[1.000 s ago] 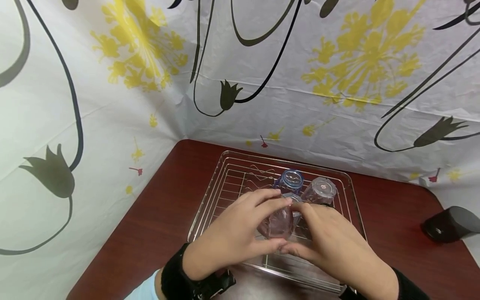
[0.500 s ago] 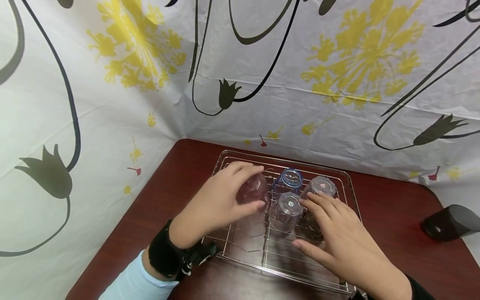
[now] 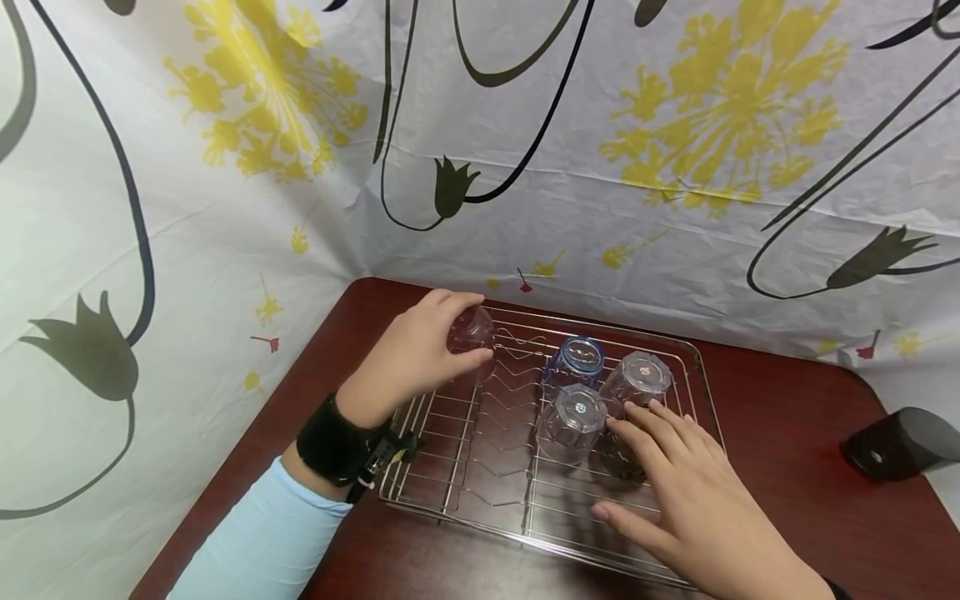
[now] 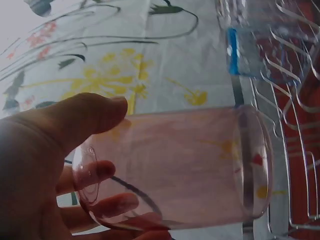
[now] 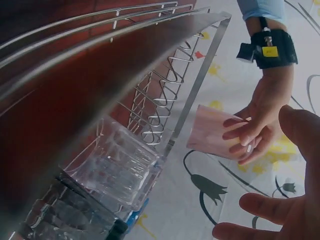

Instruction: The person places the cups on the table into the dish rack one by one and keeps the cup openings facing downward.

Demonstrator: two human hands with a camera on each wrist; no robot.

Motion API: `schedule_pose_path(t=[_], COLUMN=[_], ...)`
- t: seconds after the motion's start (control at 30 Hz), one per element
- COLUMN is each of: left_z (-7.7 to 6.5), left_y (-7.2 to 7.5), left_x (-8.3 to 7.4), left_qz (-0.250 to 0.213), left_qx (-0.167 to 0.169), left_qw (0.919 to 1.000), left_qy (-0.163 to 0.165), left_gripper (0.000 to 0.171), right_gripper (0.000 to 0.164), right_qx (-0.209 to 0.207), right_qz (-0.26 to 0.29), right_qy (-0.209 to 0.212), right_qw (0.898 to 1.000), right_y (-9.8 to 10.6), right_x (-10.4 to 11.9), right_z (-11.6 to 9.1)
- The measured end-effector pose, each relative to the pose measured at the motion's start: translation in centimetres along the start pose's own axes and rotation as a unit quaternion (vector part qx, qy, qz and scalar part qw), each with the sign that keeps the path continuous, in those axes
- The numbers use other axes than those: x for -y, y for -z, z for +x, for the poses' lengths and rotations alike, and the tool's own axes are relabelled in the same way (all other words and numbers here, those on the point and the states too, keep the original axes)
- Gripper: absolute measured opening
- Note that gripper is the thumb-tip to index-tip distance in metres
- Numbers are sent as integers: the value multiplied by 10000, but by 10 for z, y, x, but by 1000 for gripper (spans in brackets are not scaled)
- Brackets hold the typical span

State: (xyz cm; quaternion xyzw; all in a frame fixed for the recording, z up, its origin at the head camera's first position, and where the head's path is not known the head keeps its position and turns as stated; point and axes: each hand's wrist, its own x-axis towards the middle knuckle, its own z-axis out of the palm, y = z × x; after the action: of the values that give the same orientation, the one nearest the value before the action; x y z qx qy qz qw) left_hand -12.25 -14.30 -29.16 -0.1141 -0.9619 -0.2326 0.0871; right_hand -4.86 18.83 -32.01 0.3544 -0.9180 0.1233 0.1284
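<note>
My left hand (image 3: 408, 354) pinches a pink see-through glass (image 3: 472, 332) between thumb and fingers near its base, over the back left of the wire rack (image 3: 555, 546). In the left wrist view the glass's wide rim points toward the rack wires. My right hand (image 3: 690, 492) has its fingers spread and holds nothing. Its fingertips are close to a dark glass (image 3: 619, 460) and a clear faceted glass (image 3: 637, 379) on the rack's right side; contact cannot be told. Another clear faceted glass (image 3: 572, 425) and a blue-tinted glass (image 3: 576, 362) stand upside down beside them.
The rack lies on a dark red table (image 3: 300, 417) and has wavy wire dividers (image 3: 502, 417). A black cylinder (image 3: 900, 446) is at the table's right. A white flowered sheet (image 3: 525, 167) rises behind and to the left.
My left hand has carried the pink glass from the middle of the rack to its back left. My right hand has let go of the pink glass and moved slightly right.
</note>
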Motion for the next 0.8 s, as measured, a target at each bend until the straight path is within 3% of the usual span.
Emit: schedule_pose_path(t=[0.4, 0.8], left_z=[25, 41], left_y=[-13, -27], left_x=[26, 34], left_qz=[-59, -24], left_qx=[312, 850], left_qw=[9989, 9946], left_qy=[342, 603], left_gripper=[65, 65], right_gripper=[79, 79], right_qx=[-107, -58], right_qz=[3, -27], right_qy=[37, -91], right_qw=[9999, 9999], right_y=[-4, -8], right_x=[-5, -7], right_z=[-8, -14])
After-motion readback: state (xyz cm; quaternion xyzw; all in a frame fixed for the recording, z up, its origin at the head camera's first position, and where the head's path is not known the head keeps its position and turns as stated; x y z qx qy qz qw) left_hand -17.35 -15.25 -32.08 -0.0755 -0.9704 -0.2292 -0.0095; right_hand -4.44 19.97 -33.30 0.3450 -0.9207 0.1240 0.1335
